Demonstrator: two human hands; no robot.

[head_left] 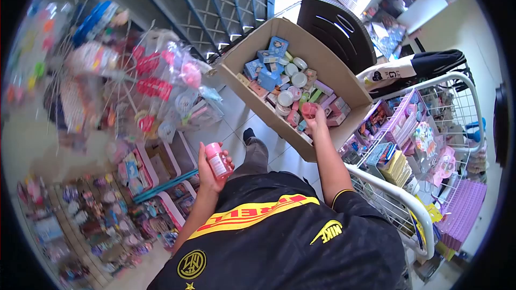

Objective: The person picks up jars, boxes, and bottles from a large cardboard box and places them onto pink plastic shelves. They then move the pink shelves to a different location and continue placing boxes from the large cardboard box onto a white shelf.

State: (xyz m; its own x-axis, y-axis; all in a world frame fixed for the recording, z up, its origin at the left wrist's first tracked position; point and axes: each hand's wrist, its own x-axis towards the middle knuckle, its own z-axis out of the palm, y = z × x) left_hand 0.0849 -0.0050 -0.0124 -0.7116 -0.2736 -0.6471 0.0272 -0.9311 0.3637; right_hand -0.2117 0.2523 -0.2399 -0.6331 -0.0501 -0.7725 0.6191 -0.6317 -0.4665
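Observation:
My left hand is wrapped round a small pink bottle with a pink cap and a pale printed label, held upright with a slight tilt in front of my body. Over the near side of a large cardboard box reaches my right hand. Its fingers are closed on a pink, see-through bottle, whose lower part is hidden by the hand. Inside the box lie several blue cartons, white-lidded jars and pink cartons.
A dark chair stands behind the box. To the right is a white wire rack with stationery and a purple basket. Bagged goods hang at the left, above a shelf. A metal folding gate runs along the back.

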